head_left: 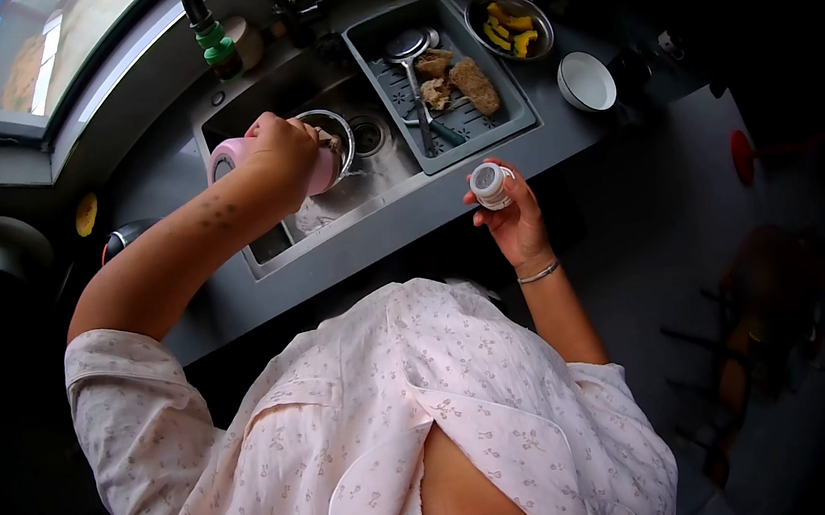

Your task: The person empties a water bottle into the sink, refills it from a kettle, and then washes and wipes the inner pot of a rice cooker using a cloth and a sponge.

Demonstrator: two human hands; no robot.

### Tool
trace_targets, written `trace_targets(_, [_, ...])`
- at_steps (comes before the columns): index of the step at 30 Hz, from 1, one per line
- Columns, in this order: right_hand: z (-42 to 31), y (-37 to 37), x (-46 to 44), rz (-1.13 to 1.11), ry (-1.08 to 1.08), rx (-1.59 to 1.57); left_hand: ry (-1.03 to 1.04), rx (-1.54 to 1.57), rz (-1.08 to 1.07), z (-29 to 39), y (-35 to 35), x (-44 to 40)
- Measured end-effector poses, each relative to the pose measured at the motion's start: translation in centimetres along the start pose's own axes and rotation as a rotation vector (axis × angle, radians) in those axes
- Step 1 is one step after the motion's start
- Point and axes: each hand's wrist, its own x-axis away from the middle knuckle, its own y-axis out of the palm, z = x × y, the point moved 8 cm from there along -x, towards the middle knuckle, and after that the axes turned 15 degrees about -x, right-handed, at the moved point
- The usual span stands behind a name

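Note:
My left hand [283, 152] is closed around a pink bottle [233, 156], tipped on its side over the steel sink [370, 184]. The bottle's round base faces left. Just right of my fingers a shiny round metal rim [350, 141] shows; whether it belongs to a bowl or to the bottle I cannot tell. My right hand [521, 218] is in front of the counter edge, its fingers around a small white lid [491, 185] with a grey round centre facing up. That lid is apart from the bottle.
A grey drain tray [469, 141] over the sink's right side holds a ladle [406, 49] and several sponge-like brown pieces [475, 86]. Beside it stand a metal bowl of yellow pieces [511, 28] and a white bowl [586, 81]. The faucet [215, 43] rises behind the sink.

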Motion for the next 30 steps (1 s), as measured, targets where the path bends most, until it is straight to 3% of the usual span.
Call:
trace_targets(6, [1.7,-0.7,-1.7,-0.049,0.096,0.036,-0.069,0.045,-0.155,0.7,2.8,1.6])
trace_targets(9, [3.2,-0.8,-2.4,-0.020,0.175,0.054,-0.286,0.631,0.123,-2.3,0.1,6.9])
trace_targets(12, [5.6,-1.2,-3.5,-0.016,0.278,0.113,-0.381,0.679,-0.011,1.0,6.2,7.3])
trace_targets(14, [7.1,0.3,-3.7,-0.062,0.348,0.151,-0.289,0.800,-0.244,4.7,10.4,8.7])
trace_targets(16, [7.8,2.7,-3.4,-0.141,0.393,0.231,-0.248,1.092,-0.412,8.0,13.0,11.8])
trace_targets(18, [9.0,3.4,-3.5,-0.173,0.435,0.279,-0.278,1.538,-0.426,10.2,14.4,15.9])
trace_targets(20, [10.3,4.5,-3.4,-0.208,0.467,0.327,-0.255,1.959,-0.317,11.8,15.7,19.5])
trace_targets(22, [12.2,5.5,-3.1,-0.231,0.499,0.365,-0.273,2.669,-0.164,15.1,16.9,23.1])
trace_targets(25, [15.8,7.2,-2.5,-0.257,0.496,0.449,-0.359,2.420,-0.363,22.3,22.1,28.3])
trace_targets(26, [17.3,8.4,-2.3,-0.278,0.501,0.453,-0.412,2.538,-0.407,24.5,23.3,30.3])
trace_targets(28, [20.5,10.5,-0.8,-0.360,0.530,0.596,-0.742,2.735,-0.241,26.9,25.6,34.6])
trace_targets(30, [24.6,12.7,1.2,-0.367,0.657,0.503,-1.039,2.786,0.007,27.6,27.4,38.9])
